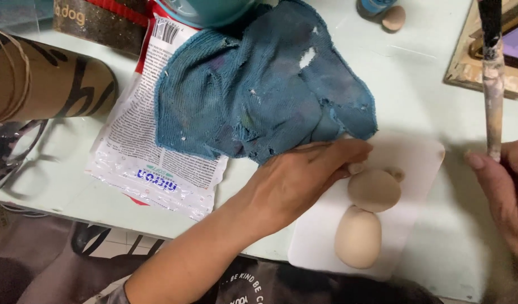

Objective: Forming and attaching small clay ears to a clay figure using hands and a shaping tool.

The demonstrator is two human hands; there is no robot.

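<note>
The left hand [304, 174] reaches in from the lower left and lies palm down, fingers held together and stretched out, their tips touching the upper edge of the clay figure [367, 211] — a light steadying touch, it seems, to keep the piece from shifting on its board. The right hand [504, 188] sits at the right edge of the view, closed around the lower end of a paint-crusted brush handle [493, 84] held nearly upright, with the thumb pressed against it; the working end is hidden by the hand, so I cannot tell what it touches.

The clay figure lies on a white plastic board [422, 163], near the front edge of the pale green tabletop [416, 73]. The board probably gives the piece a smooth bed that it will not stick to. The figure is made of 2 rounded lumps touching end to end: a darker, tan, flattened ball above, with a small nub at its upper right, and a paler, egg-shaped lump below. Both look smooth, matt and unpainted.

A worn, frayed blue rag [259, 90], holed in places, lies just beside the left hand and overlaps a printed plastic packet [152, 163] — close enough for wiping. A small clay ball [393, 18] rests well apart at the top
</note>
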